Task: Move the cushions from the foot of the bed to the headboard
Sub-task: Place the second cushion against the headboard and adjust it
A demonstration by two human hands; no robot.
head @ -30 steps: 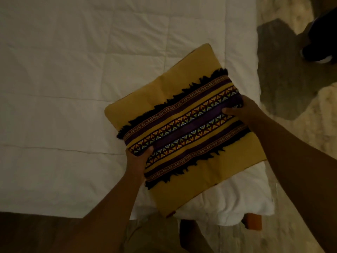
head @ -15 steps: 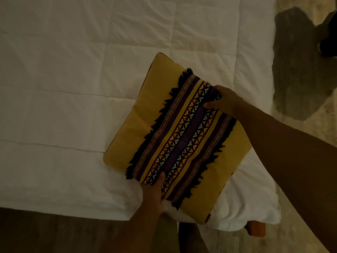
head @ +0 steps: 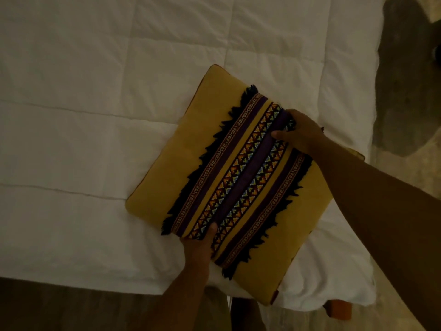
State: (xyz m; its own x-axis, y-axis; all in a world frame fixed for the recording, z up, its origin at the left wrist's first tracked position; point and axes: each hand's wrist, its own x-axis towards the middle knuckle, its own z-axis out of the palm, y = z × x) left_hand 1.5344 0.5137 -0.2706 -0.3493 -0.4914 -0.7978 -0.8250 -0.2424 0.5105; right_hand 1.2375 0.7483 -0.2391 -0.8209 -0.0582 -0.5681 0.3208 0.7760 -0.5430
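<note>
Head view: a yellow cushion (head: 191,168) with a purple patterned band and black fringe down its middle lies slantwise over the near right corner of the bed (head: 95,91), on the white quilted cover. Its nearest corner hangs past the bed's edge. Whether it rests fully on the cover or is raised a little cannot be told.

The left hand (head: 199,244) takes the cushion at its near edge, at the end of the patterned band. Its grip is narrow: the thumb lies on top of the band and the fingers go under the cushion, out of sight.

The right hand (head: 300,132) takes the opposite end of the band, at the far right edge. Its thumb presses on top and its fingers curl round the edge, so this grip too is closed on the cushion.

Both forearms reach in from below and from the right. An orange bed leg (head: 338,309) shows under the corner, standing on a dim mottled floor (head: 405,177).
</note>
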